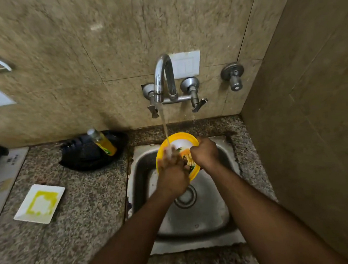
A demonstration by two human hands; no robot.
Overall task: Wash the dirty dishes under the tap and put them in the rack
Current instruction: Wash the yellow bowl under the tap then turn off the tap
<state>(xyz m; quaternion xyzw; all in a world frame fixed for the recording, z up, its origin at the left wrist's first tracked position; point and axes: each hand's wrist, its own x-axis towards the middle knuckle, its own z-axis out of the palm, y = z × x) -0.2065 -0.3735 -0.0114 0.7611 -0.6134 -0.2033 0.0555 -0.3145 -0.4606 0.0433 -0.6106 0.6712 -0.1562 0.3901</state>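
Round yellow plastic plate tilts under our tap, right hand gripping its rim (left hand rubs flat).

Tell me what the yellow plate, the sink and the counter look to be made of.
Yellow plate: probably plastic or melamine; glossy, with a bright rim and printed picture. Sink: stainless steel; grey, dull metallic sheen, scuffed. Counter: speckled granite-like stone, polished; possibly an imitation.
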